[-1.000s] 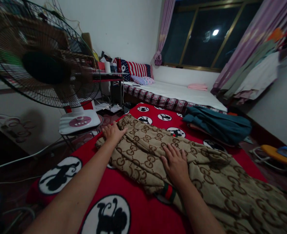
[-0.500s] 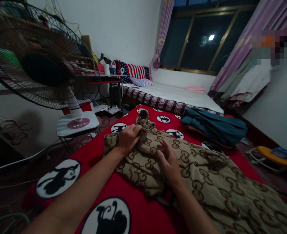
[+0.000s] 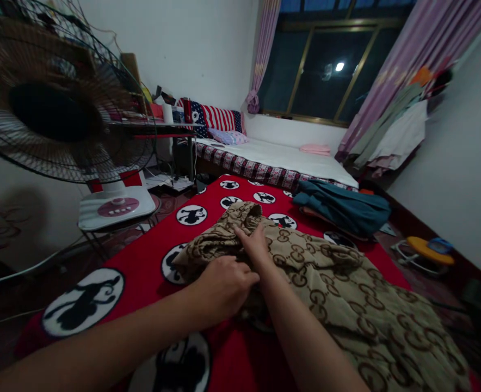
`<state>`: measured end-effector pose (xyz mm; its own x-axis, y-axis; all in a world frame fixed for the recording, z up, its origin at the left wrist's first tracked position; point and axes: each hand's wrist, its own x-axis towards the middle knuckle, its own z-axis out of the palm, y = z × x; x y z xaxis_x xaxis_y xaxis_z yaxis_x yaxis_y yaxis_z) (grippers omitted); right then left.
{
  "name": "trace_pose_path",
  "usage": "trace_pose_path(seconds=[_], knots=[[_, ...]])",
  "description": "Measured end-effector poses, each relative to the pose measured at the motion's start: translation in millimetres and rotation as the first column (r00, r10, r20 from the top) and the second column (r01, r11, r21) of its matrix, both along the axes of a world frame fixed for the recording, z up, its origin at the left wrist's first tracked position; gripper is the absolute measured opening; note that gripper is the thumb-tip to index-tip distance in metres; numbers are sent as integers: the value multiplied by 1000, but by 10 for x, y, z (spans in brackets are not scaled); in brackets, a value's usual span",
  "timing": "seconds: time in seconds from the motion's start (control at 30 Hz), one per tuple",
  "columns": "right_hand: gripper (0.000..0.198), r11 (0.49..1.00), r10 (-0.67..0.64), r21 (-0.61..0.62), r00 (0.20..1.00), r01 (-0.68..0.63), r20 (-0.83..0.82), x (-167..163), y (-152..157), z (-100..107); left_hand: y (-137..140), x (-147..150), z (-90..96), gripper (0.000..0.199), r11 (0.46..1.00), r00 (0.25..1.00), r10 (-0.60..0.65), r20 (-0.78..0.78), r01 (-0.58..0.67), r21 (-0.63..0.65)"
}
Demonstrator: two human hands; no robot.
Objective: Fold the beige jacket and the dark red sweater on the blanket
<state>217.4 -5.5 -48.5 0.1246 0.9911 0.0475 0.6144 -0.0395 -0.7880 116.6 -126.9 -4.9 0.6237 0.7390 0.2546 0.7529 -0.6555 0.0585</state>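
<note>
1. Find a brown patterned garment on top of a red blanket, stretching from the middle of the scene out to the near right.
2. Already turned over and bunched at the garment's left end, with a loop of cloth raised on the far side, just beyond the hands.
3. Not yet folded along the right stretch, by the look of it; lying long, loose and creased there.
4. Curled almost into a fist with the left hand, at the near side of the bunched part; cannot tell of any cloth pinched inside. Overlapping the right forearm in view; cannot tell about contact.
5. Reaching away over the bunched part with the right hand, with thumb apart and fingers mostly hidden; cannot tell of a firm grip.
6. Judge as only partly along: worked over at the left end, left to do along the larger right stretch.
7. Notice a teal cloth pile on the blanket's far right, apart from both hands.
</note>
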Motion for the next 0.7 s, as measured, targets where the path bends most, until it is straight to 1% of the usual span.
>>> trace_pose_path(seconds=[0.03, 0.07, 0.1, 0.13, 0.17, 0.2, 0.23, 0.27, 0.3, 0.33, 0.37, 0.4, 0.43, 0.47, 0.53, 0.6, 0.63, 0.7], knots=[[76, 999, -18, -37, 996, 22, 84, -27, -16, 32, -41, -147, 53, 31, 998, 993, 9, 115, -16, 64], [72, 997, -28, -64, 990, 37, 136, -48, -30, 61, -48, -317, 82, 39, 989, 975, 45, 217, -75, 130], [68, 996, -31, -78, 984, 45, 173, -63, -41, 82, -24, -504, 81, 50, 974, 950, 103, 295, -157, 166], [61, 995, -36, -82, 980, 53, 198, -73, -48, 93, 27, -695, 46, 66, 962, 927, 169, 334, -229, 151], [54, 995, -44, -77, 976, 62, 212, -80, -50, 92, 94, -880, -23, 86, 953, 905, 240, 351, -289, 92], [48, 995, -53, -67, 975, 69, 216, -86, -48, 79, 168, -1044, -119, 100, 946, 888, 308, 342, -324, -12], [42, 996, -63, -55, 976, 76, 208, -92, -41, 54, 241, -1177, -232, 105, 937, 878, 350, 327, -326, -128], [38, 996, -70, -40, 980, 79, 185, -99, -29, 20, 304, -1273, -350, 104, 928, 875, 357, 327, -291, -233], [36, 997, -74, -20, 987, 78, 143, -105, -11, -19, 353, -1329, -461, 100, 925, 873, 329, 360, -220, -311], [35, 997, -74, 7, 994, 74, 75, -110, 11, -56, 384, -1346, -552, 94, 917, 855, 312, 415, -157, -366], [34, 997, -69, 41, 997, 70, -20, -109, 38, -84, 397, -1332, -616, 88, 915, 834, 288, 470, -95, -392], [34, 994, -57, 80, 988, 69, -140, -99, 66, -97, 392, -1293, -647, 84, 919, 813, 265, 518, -50, -391], [33, 990, -32, 122, 961, 68, -273, -74, 93, -88, 372, -1237, -643, 81, 928, 800, 244, 548, -29, -371], [33, 984, 2, 162, 915, 69, -404, -30, 115, -55, 339, -1168, -607, 81, 940, 803, 222, 553, -25, -340], [32, 972, 73, 220, 795, 78, -602, 136, 137, 87, 248, -1009, -461, 83, 960, 853, 169, 494, -30, -278], [32, 963, 118, 254, 705, 91, -699, 416, 124, 294, 147, -822, -262, 90, 969, 914, 105, 391, -5, -248], [31, 957, 126, 269, 684, 105, -718, 597, 106, 401, 104, -716, -161, 93, 969, 936, 56, 347, 33, -247], [29, 952, 126, 279, 665, 128, -736, 1016, 46, 584, 47, -480, 11, 94, 956, 948, -63, 311, 147, -254]])
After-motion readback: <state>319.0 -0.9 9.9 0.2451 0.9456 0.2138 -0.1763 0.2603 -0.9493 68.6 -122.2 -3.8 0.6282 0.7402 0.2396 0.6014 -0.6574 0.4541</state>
